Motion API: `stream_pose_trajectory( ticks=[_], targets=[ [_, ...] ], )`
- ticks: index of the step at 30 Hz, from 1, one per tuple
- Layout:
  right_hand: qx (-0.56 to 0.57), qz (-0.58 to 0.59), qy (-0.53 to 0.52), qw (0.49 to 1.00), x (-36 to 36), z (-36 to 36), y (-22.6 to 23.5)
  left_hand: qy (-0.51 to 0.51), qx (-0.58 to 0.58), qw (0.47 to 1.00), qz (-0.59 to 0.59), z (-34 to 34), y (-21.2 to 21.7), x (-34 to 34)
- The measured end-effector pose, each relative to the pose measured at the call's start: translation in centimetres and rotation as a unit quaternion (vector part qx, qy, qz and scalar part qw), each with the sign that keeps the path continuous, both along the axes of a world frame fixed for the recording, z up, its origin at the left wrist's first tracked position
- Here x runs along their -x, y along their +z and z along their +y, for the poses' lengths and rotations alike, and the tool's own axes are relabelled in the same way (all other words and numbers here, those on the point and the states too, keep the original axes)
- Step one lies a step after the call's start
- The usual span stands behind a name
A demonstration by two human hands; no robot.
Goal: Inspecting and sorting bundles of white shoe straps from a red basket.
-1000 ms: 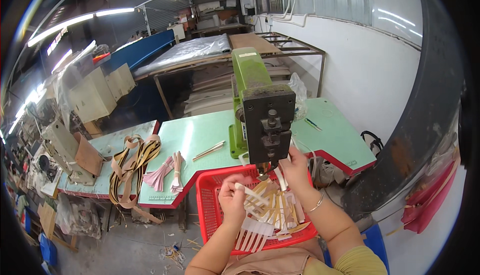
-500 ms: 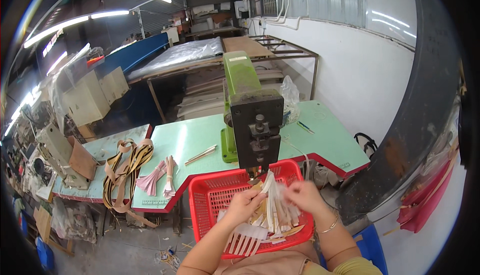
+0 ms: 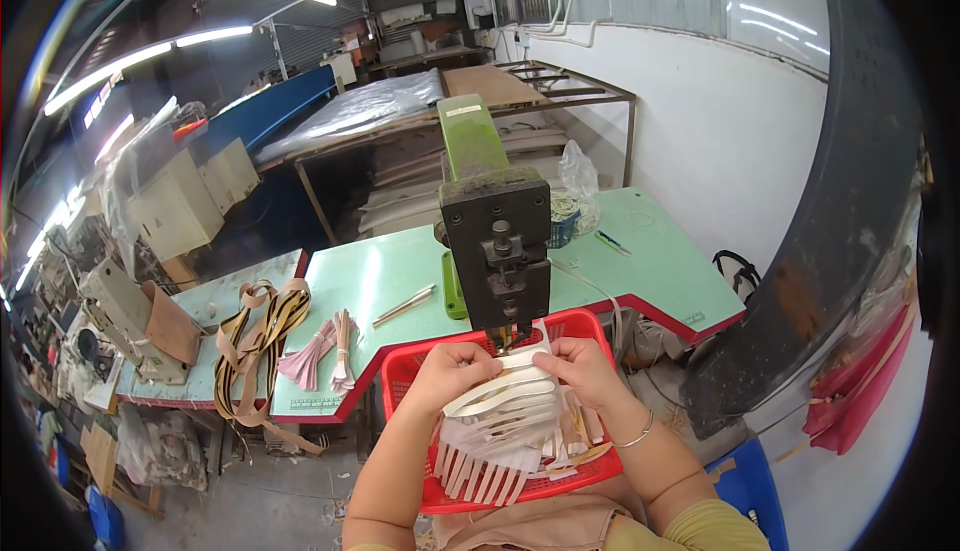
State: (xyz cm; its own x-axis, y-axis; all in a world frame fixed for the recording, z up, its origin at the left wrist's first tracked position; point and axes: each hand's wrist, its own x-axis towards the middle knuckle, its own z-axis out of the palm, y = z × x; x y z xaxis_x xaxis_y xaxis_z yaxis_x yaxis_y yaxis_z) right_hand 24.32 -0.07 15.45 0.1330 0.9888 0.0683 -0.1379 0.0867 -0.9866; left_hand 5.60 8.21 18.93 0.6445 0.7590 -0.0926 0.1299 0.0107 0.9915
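Note:
Under the head of a green and black press machine [image 3: 497, 241], my left hand [image 3: 455, 373] and my right hand [image 3: 580, 366] pinch a white strip [image 3: 520, 359] between them. The strip lies crosswise, close to the machine's lower tip. Below it hang several more white strips [image 3: 510, 398], partly fanned out. They lie over a red plastic basket [image 3: 398, 371] holding loose white and tan strips [image 3: 575, 431]. A white comb-like row of strips [image 3: 487, 473] drapes over the basket's near side.
On the green table [image 3: 400, 269] lie a pink strip bundle [image 3: 310, 356], a pale bundle [image 3: 343, 351], thin sticks [image 3: 404, 305] and coiled striped webbing [image 3: 260, 326]. A small pen-like tool [image 3: 612, 243] is at the right. A dark pillar [image 3: 770, 341] stands beyond, near a blue bin [image 3: 745, 496].
My hands have come up to the machine's tip and now stretch a white strip crosswise. Before, the strips hung in a bunch beside my left hand, and my right hand was blurred by motion.

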Motion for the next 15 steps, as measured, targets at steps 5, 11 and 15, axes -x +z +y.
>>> stream_pose_trajectory(
  ticks=[5,11,15],
  targets=[
    [0.016,-0.007,-0.002,1.000,0.1,-0.4,1.0,0.006,0.020,1.000,-0.008,0.0,0.9,-0.1],
    [-0.003,0.024,0.020,0.999,0.5,-0.4,1.1,0.012,0.028,0.999,-0.011,0.5,0.6,0.2],
    [0.002,0.036,0.026,0.999,0.5,-0.1,0.0,0.004,0.033,0.999,-0.028,0.8,0.6,0.6]
  ],
)
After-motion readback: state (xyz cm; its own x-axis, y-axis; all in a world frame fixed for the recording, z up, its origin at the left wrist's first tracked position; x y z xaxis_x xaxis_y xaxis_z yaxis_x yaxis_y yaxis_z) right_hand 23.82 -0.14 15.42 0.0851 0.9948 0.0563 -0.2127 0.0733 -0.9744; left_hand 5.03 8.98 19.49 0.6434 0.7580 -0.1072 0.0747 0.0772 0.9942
